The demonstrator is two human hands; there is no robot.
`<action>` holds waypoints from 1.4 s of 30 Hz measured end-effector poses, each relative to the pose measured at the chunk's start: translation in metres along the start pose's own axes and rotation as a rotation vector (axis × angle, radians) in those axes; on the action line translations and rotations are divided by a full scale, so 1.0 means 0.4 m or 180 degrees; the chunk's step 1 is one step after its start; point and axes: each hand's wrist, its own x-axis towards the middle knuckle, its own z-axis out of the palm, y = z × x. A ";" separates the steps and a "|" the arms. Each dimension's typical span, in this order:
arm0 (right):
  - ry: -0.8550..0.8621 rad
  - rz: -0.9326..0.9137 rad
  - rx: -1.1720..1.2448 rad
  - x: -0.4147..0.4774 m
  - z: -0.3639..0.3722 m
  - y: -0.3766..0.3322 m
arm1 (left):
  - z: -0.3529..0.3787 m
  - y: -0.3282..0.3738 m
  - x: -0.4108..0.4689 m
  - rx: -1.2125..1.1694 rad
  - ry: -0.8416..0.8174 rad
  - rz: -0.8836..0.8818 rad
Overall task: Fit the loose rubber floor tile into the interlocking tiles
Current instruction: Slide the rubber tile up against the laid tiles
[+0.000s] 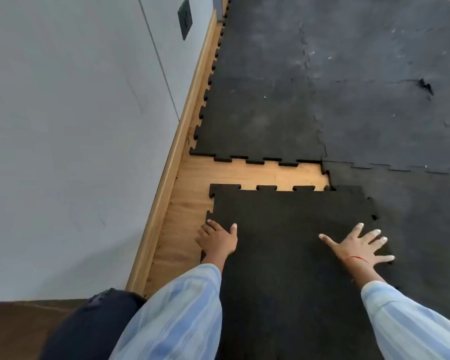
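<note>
A loose black rubber floor tile (pixel 283 219) with toothed edges lies in front of me. Its right side overlaps the laid interlocking tiles (pixel 270 100). A strip of bare wooden floor (pixel 244 175) separates its far edge from the teeth of the laid tile ahead. My left hand (pixel 217 239) grips the tile's left edge, thumb on top, fingers curled over the side. My right hand (pixel 361 246) lies flat with fingers spread on the tile near its right edge.
A grey wall (pixel 76 126) with a wooden skirting board (pixel 172 157) runs along the left, and a dark wall socket (pixel 185 18) sits high on it. More dusty laid tiles (pixel 387 87) cover the floor to the right and far ahead.
</note>
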 end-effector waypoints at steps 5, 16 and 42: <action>-0.0224 0.0271 0.0094 0.038 -0.010 -0.030 | 0.017 0.048 0.049 -0.0403 -0.0009 -0.0702; -0.0220 0.0138 -0.0004 0.079 0.003 0.009 | 0.117 0.072 0.078 -0.0635 0.1008 -0.0863; 0.0157 0.0500 0.0989 0.134 -0.035 0.080 | 0.067 0.006 0.131 -0.1525 0.0870 -0.1226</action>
